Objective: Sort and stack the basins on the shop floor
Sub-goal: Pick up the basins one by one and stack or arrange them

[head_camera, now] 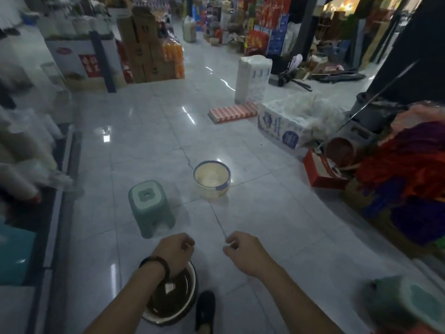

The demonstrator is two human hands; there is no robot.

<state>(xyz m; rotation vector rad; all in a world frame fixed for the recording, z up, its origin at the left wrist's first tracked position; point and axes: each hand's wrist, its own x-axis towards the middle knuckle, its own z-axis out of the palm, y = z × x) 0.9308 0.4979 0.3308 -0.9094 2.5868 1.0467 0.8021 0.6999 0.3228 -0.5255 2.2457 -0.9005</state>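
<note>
Glossy grey floor [277,225] tiles run between stacked shop goods. 1 cream basin [212,180] with a blue rim stands ahead, near a green stool [150,208]. 1 dark brown basin [168,304] lies beside the person's shoe [205,309]. The left hand [174,251] curls above its far rim, and I cannot tell whether it grips. The right hand [240,249] hangs loosely curled and holds nothing. The lift would likely go best with 2 hands on opposite rims, kept level.
</note>
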